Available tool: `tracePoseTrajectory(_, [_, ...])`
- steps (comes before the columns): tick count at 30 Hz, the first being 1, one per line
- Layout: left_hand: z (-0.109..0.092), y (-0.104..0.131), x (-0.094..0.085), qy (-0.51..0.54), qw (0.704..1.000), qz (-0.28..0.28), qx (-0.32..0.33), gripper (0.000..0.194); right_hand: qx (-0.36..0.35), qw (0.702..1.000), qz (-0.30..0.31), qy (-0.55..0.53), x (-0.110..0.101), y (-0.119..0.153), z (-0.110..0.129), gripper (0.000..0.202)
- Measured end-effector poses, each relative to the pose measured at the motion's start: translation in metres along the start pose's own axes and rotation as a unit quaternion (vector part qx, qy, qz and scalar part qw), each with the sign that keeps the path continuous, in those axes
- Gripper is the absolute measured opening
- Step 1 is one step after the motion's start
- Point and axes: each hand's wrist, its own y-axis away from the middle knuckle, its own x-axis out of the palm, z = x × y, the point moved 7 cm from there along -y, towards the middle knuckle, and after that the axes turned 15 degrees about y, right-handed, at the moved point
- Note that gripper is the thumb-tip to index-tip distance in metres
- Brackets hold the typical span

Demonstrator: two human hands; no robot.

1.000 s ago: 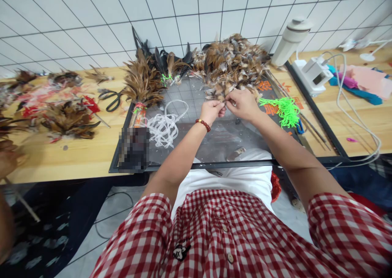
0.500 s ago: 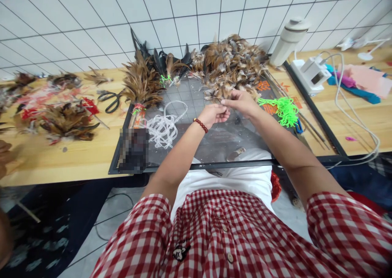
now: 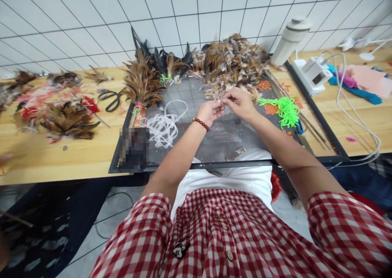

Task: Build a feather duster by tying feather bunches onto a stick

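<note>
My left hand (image 3: 212, 110), with a dark red bead bracelet on its wrist, and my right hand (image 3: 240, 102) meet fingertip to fingertip over the dark glass mat (image 3: 199, 141). Both are closed in a pinch; whatever lies between the fingertips is too small to name. Just behind them spreads a large pile of brown feathers (image 3: 235, 61). Left of my hands lies a tangle of white cord (image 3: 162, 129), and behind it a bound bundle of brown feathers (image 3: 142, 80). Bright green strings (image 3: 284, 110) rest to the right of my right hand.
Black scissors (image 3: 112, 100) and loose brown feathers with red ties (image 3: 69, 121) are on the wooden table (image 3: 88, 159) at left. A bottle (image 3: 289, 43), a white charger (image 3: 317, 76) with cable and coloured cloth (image 3: 364, 80) stand or lie at right. Someone sits at far left.
My right hand has shifted slightly left and its fingers are more bent. The other person's hand at far left has moved mostly out of view, and the stick below it has shifted left.
</note>
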Motion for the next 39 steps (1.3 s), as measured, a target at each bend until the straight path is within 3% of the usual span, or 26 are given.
tracePoseTrajectory(3, [-0.001,0.001,0.001,0.009,1.000,0.005,-0.002,0.012,0.024,0.998,-0.058,0.016,-0.009,-0.003,-0.013,0.033])
tracePoseTrajectory(6, [-0.002,0.002,0.001,0.025,1.000,0.007,-0.001,0.011,0.020,0.998,-0.049,0.013,-0.007,-0.005,-0.019,0.037])
tracePoseTrajectory(12, [0.006,0.004,0.004,0.043,0.998,0.018,-0.051,0.008,-0.100,0.993,-0.067,0.020,-0.005,-0.001,-0.005,0.037])
tracePoseTrajectory(15, [0.009,0.004,0.004,0.057,0.996,0.011,-0.066,0.008,-0.159,0.985,-0.046,0.041,-0.001,0.001,0.001,0.031])
tracePoseTrajectory(20, [0.007,0.000,0.001,0.071,0.996,-0.002,-0.050,0.006,-0.196,0.976,-0.026,0.087,0.001,0.003,0.004,0.029])
tracePoseTrajectory(24, [0.003,-0.002,-0.001,0.097,0.995,-0.015,-0.015,0.001,-0.178,0.979,-0.036,0.094,-0.003,0.004,0.002,0.036])
tracePoseTrajectory(28, [-0.001,-0.002,0.000,0.106,0.994,-0.017,0.010,0.005,-0.104,0.992,-0.045,0.055,-0.003,-0.001,-0.014,0.044])
tracePoseTrajectory(32, [-0.003,0.000,0.002,0.101,0.995,-0.009,0.011,0.005,-0.016,0.996,0.051,-0.076,0.015,-0.006,-0.032,0.057])
tracePoseTrajectory(35, [-0.003,0.001,0.002,0.094,0.995,-0.007,0.006,0.003,0.039,0.986,0.103,-0.127,0.021,-0.006,-0.037,0.047])
tracePoseTrajectory(37, [-0.004,0.002,0.002,0.086,0.996,-0.006,0.005,0.004,0.030,0.991,0.094,-0.086,0.014,-0.007,-0.034,0.040])
tracePoseTrajectory(39, [-0.004,0.002,0.002,0.069,0.998,-0.004,0.006,0.004,-0.025,0.998,0.065,-0.008,0.003,-0.008,-0.025,0.030])
